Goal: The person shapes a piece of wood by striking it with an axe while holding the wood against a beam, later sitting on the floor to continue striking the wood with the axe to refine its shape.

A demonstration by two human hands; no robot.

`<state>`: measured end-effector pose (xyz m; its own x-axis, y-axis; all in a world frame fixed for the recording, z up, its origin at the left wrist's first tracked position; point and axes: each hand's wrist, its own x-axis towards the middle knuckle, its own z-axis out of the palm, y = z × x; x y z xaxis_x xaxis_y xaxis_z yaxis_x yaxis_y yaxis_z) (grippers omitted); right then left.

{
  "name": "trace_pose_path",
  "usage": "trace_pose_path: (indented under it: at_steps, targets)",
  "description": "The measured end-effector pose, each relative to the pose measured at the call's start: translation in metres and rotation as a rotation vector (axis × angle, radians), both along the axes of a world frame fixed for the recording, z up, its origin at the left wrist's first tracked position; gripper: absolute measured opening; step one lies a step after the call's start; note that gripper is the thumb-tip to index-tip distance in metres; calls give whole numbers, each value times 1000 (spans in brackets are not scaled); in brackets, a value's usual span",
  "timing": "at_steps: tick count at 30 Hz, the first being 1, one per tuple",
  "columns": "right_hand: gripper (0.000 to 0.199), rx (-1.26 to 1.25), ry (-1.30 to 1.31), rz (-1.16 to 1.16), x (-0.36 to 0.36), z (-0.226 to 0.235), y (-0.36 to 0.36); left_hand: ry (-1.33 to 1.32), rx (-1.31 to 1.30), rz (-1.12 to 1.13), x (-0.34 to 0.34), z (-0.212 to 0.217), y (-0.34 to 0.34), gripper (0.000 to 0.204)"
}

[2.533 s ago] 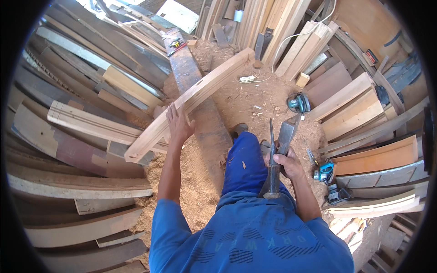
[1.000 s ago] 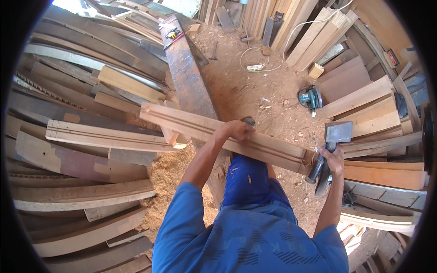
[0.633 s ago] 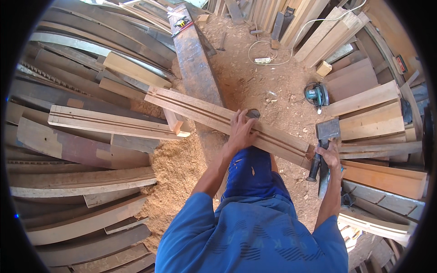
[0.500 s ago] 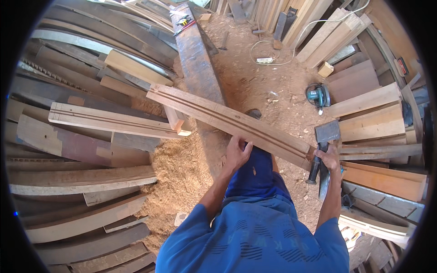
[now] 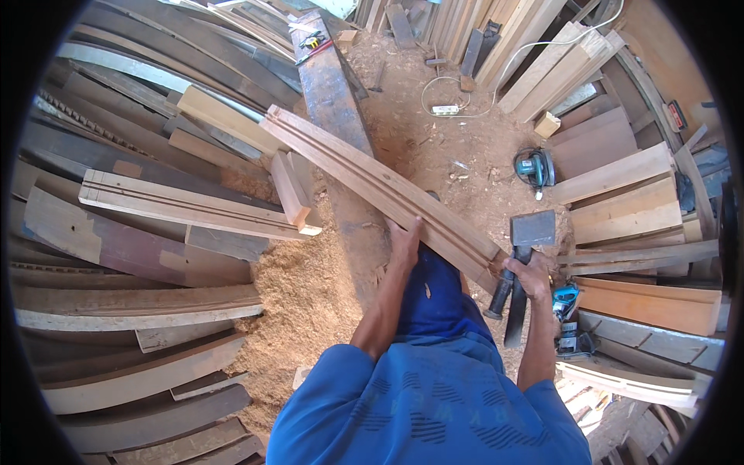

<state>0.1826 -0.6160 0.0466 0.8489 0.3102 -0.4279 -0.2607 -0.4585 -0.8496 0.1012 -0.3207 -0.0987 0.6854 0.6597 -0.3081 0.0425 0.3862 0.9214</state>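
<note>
A long wooden beam [image 5: 372, 178] with grooves along it lies slantwise across the dark bench plank, its near right end above my thighs. My left hand [image 5: 404, 234] grips its near edge at mid-length, thumb on top and fingers partly hidden. Closed at the beam's right end, my right hand [image 5: 531, 275] holds a mallet [image 5: 533, 230] with a square dark grey head. A second tool with a black handle [image 5: 500, 297] sits in the same hand; its working end is hidden.
Under the beam runs the worn bench plank [image 5: 333, 101], with small tools [image 5: 313, 43] at its far end. Another grooved beam [image 5: 186, 203] and a short wood block [image 5: 290, 190] lie left. A circular saw [image 5: 535, 167], a teal power tool [image 5: 566, 301] and a power strip [image 5: 446, 110] are around.
The beam has turned, its right end swinging toward me. My right hand has moved left and nearer with the mallet and black-handled tool. My left hand has slid slightly up along the edge.
</note>
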Motion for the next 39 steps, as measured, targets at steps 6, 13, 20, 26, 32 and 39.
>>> trace_pose_path:
  at_steps: [6,13,20,26,32,39]
  targets:
    - [18,213,193,-33,-8,-26,41,454,628,124,23,26,63,108]
    - [15,387,367,92,-24,-21,70,927,1047,-135,47,116,132,94]
    - [17,375,382,38,-19,-24,47,927,1080,-165,62,91,156,88]
    - [21,424,398,-72,-19,-33,31,837,1078,-152,58,85,153,91]
    - [19,387,393,-73,-27,-23,30,628,1169,-138,16,80,117,91]
    - [16,385,329,-22,-36,-9,26,636,895,-260,13,96,118,94]
